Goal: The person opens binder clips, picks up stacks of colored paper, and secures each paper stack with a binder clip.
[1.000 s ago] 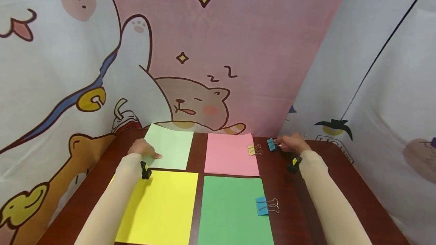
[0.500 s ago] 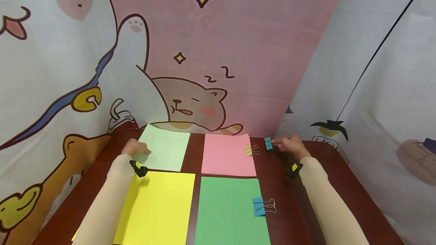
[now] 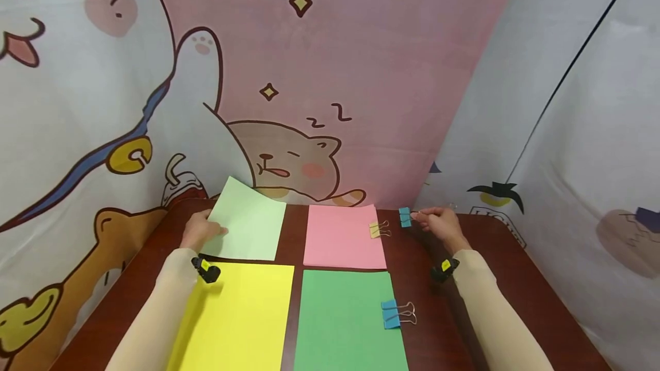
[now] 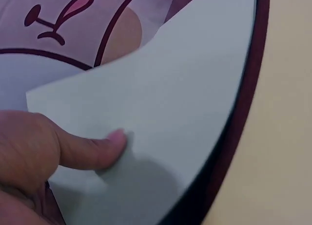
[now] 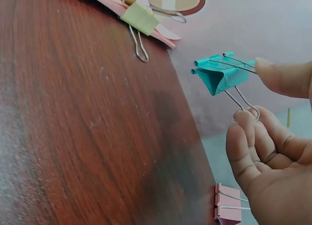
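Observation:
My left hand (image 3: 198, 230) pinches the left edge of a pale green sheet (image 3: 246, 227), thumb (image 4: 87, 149) on top, and that side of the sheet (image 4: 165, 122) is raised off the dark wooden table (image 3: 423, 279). My right hand (image 3: 438, 223) holds a teal binder clip (image 3: 405, 217) by its wire handles, above the table to the right of a pink sheet (image 3: 342, 236). In the right wrist view the teal clip (image 5: 222, 74) sits between thumb and fingers (image 5: 248, 137).
A yellow binder clip (image 3: 378, 229) is on the pink sheet's right edge. A blue clip (image 3: 394, 314) grips the dark green sheet (image 3: 345, 319). A yellow sheet (image 3: 237, 319) lies front left. A pink clip (image 5: 228, 208) lies under my right hand. Cartoon-printed cloth walls surround the table.
My left hand has gone from resting on the pale green sheet to pinching and lifting its left edge. The right hand has raised the teal clip slightly.

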Action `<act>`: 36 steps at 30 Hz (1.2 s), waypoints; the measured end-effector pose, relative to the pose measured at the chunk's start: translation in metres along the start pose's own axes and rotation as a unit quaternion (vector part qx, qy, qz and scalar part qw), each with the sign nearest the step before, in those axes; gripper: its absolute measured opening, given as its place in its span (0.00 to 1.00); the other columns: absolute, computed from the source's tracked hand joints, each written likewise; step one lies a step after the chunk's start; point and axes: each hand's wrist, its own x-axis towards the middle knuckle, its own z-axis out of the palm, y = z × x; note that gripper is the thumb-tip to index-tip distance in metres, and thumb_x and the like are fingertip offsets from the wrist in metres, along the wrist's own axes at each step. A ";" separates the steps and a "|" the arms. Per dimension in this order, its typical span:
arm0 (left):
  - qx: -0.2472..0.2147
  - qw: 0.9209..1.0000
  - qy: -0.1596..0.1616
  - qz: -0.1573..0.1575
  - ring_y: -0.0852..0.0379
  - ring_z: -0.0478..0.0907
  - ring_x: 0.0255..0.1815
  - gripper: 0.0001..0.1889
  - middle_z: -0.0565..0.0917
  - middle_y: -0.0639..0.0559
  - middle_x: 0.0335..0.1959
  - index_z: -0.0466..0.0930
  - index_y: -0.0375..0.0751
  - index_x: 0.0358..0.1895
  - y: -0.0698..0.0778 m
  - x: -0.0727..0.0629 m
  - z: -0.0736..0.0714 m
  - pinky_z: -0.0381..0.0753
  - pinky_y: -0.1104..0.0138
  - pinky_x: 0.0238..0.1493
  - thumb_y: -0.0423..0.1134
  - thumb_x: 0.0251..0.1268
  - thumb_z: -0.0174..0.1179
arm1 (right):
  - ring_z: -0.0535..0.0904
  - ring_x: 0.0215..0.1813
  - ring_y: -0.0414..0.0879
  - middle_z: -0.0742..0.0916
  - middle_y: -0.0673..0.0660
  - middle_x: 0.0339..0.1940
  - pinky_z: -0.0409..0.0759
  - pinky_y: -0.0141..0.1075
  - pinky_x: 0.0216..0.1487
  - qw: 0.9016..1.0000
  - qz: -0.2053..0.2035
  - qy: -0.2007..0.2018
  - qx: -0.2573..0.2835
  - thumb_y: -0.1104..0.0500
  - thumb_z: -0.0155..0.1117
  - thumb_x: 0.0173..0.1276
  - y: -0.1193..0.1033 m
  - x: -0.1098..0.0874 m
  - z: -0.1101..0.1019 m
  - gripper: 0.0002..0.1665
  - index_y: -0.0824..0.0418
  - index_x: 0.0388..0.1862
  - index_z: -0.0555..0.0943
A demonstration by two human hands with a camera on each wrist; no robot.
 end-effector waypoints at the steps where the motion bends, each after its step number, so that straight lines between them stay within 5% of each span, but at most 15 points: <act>1: -0.010 1.000 0.000 0.009 0.28 0.66 0.71 0.38 0.66 0.25 0.74 0.61 0.28 0.76 -0.003 0.000 0.001 0.65 0.36 0.72 0.37 0.67 0.66 | 0.83 0.48 0.53 0.86 0.65 0.55 0.78 0.52 0.63 1.000 -0.003 0.002 0.002 0.36 0.68 0.68 0.000 -0.002 0.001 0.38 0.65 0.61 0.82; 10: -0.057 0.997 0.027 0.047 0.31 0.70 0.69 0.39 0.67 0.27 0.74 0.59 0.34 0.79 -0.018 -0.002 0.003 0.70 0.38 0.69 0.40 0.69 0.65 | 0.82 0.48 0.53 0.86 0.64 0.54 0.79 0.49 0.57 0.999 -0.014 0.027 0.019 0.39 0.69 0.69 -0.004 -0.015 0.003 0.33 0.63 0.60 0.83; 26: -0.127 0.989 0.039 0.069 0.37 0.71 0.66 0.38 0.69 0.34 0.75 0.59 0.41 0.80 0.003 -0.021 0.005 0.75 0.46 0.62 0.45 0.72 0.64 | 0.80 0.47 0.50 0.86 0.55 0.48 0.77 0.52 0.60 0.996 -0.008 0.045 0.071 0.38 0.70 0.68 -0.010 -0.033 0.004 0.31 0.59 0.58 0.84; 36: -0.172 0.981 0.044 0.079 0.38 0.76 0.65 0.37 0.70 0.36 0.75 0.61 0.44 0.79 0.022 -0.027 0.017 0.81 0.53 0.58 0.44 0.72 0.66 | 0.82 0.44 0.48 0.87 0.46 0.39 0.79 0.36 0.48 0.994 -0.042 0.055 0.082 0.41 0.70 0.69 -0.025 -0.046 0.005 0.28 0.59 0.57 0.84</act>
